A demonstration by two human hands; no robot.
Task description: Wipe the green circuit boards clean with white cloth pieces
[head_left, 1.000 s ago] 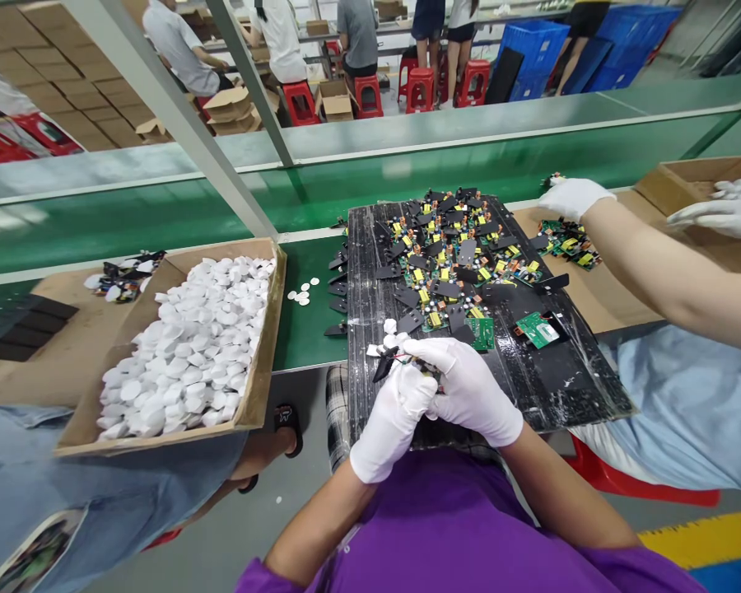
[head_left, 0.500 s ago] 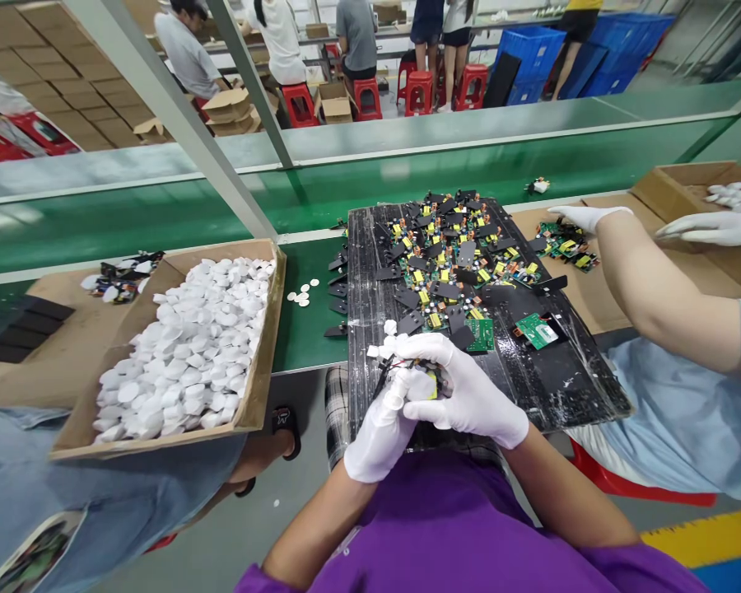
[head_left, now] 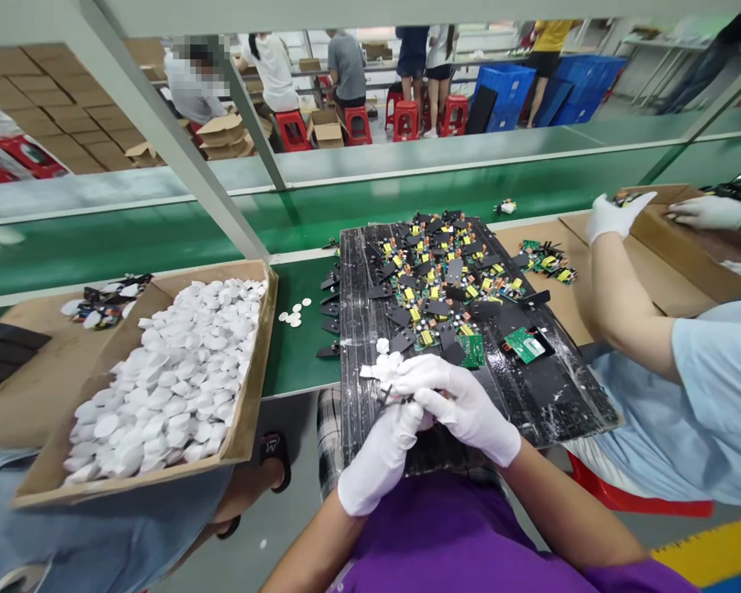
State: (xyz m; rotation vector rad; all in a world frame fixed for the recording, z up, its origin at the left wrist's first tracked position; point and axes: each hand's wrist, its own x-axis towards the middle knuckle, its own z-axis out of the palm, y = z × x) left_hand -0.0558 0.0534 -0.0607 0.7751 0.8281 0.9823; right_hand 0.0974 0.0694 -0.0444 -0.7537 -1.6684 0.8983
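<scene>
My left hand, in a white glove, has its fingers closed round a small circuit assembly with dark wires. Over the same assembly, my right hand presses from the right with bent fingers, hiding most of it. Both hands are above the near edge of a black board. White round pads lie just beyond my fingers. Farther back on the board is a pile of circuit assemblies with yellow parts and black plates. A single green circuit board lies to the right.
A cardboard box of white pads stands at left, near loose white discs on the green surface. A co-worker's gloved hand holds an assembly at right, beside another box. A metal post rises behind.
My fingers have closed in over the assembly, and its white disc and yellow part are now mostly covered. The co-worker's hand at right has lifted away from the small pile with an assembly.
</scene>
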